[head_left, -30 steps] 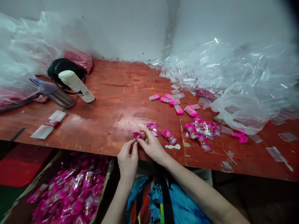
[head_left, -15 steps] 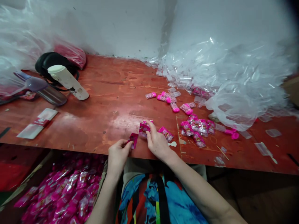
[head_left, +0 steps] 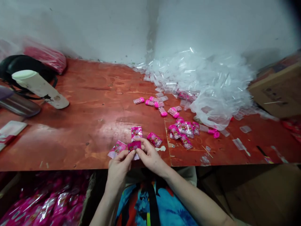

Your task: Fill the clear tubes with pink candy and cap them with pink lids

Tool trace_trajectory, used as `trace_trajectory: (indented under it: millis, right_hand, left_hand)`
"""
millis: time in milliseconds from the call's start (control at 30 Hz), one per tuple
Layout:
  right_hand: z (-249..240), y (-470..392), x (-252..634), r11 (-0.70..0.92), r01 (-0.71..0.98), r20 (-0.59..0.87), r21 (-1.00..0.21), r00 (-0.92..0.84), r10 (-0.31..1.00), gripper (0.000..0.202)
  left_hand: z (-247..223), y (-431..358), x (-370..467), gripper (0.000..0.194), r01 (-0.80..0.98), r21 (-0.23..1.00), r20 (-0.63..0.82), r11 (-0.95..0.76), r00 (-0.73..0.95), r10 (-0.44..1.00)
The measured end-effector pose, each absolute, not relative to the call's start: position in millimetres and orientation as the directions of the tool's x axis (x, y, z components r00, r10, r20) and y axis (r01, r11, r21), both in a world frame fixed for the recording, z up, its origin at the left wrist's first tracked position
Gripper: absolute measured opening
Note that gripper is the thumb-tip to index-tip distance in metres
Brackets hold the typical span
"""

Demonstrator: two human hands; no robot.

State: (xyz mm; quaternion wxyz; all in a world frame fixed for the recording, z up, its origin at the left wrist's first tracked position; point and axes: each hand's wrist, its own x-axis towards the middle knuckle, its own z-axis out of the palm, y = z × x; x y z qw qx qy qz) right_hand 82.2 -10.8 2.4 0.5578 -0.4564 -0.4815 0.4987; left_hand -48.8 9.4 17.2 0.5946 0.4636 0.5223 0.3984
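Observation:
My left hand (head_left: 119, 166) and my right hand (head_left: 148, 157) meet at the near edge of the red wooden table (head_left: 94, 103), both pinching one small pink packet (head_left: 134, 146). A second pink packet (head_left: 116, 149) lies flat just left of my fingers. Another pink packet (head_left: 136, 132) sits right behind my hands, and one more pink packet (head_left: 154, 139) lies to the right of it. A cluster of several filled packets (head_left: 183, 129) lies further right.
Pink-capped candy tubes (head_left: 160, 106) lie mid-table before a heap of clear plastic bags (head_left: 199, 81). A white bottle (head_left: 39, 88), a steel flask (head_left: 16, 105) and a black object sit at left. A box of pink packets (head_left: 42, 204) stands below the table's left. Cardboard box (head_left: 277, 91) at right.
The view swung right. My left hand laid one packet on the table at its left, and both hands came together on another packet at the table's edge.

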Motion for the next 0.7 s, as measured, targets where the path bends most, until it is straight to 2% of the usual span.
trace_trajectory:
  millis: [67, 200, 333, 467, 600, 700]
  right_hand:
    - [-7, -14, 77, 0.092, -0.175, 0.068, -0.98, 0.14, 0.988, 0.029]
    - [-9, -25, 79, 0.075, 0.135, 0.105, -0.988, 0.229, 0.968, 0.033]
    - [1, -30, 92, 0.074, 0.345, 0.153, -0.936, 0.208, 0.966, 0.032]
    - [8, -29, 107, 0.115, 0.356, 0.177, -0.927, 0.146, 0.973, 0.031]
    - [13, -25, 120, 0.113, 0.354, 0.16, -0.929, 0.105, 0.982, 0.026]
    - [20, -12, 139, 0.167, 0.468, 0.193, -0.868, 0.008, 0.981, 0.023]
  left_hand:
    - [14, 4, -41, 0.039, -0.06, 0.946, -0.31, 0.318, 0.118, 0.943]
    - [13, -1, -27, 0.043, -0.083, 0.907, -0.406, 0.413, 0.086, 0.91]
    - [18, 2, -26, 0.045, -0.056, 0.869, -0.475, 0.491, 0.179, 0.862]
    - [22, 9, -29, 0.042, -0.04, 0.856, -0.477, 0.515, 0.326, 0.816]
    - [23, 15, -22, 0.041, 0.008, 0.873, -0.463, 0.488, 0.331, 0.822]
    - [25, 21, -15, 0.04, -0.015, 0.893, -0.429, 0.449, 0.271, 0.862]
